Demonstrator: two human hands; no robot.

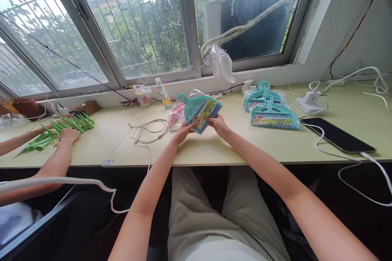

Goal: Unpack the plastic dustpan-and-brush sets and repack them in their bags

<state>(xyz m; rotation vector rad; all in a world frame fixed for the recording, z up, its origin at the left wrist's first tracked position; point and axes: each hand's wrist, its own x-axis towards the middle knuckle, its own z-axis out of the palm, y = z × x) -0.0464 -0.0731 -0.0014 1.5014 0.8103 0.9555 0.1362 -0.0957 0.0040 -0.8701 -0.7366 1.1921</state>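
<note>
Between my two hands, tilted above the table, is a teal dustpan and brush set [200, 109] with a printed label band and blue bristles along its lower edge. My left hand [185, 129] grips its lower left corner, and my right hand [218, 124] pinches the lower right side. Some fingers are hidden behind the set. Just behind it on the left, a pink packaged set [177, 116] lies partly covered. To the right, more teal dustpan and brush sets [275, 115] in clear wrapping rest on the table.
On the left, a co-worker's hands [70, 133] handle green plant stalks [73, 124]. A coiled cable [147, 130], a drink bottle [163, 93], a charging phone [339, 134] and a power strip [308, 104] lie on the table [245, 147]. Windows stand behind.
</note>
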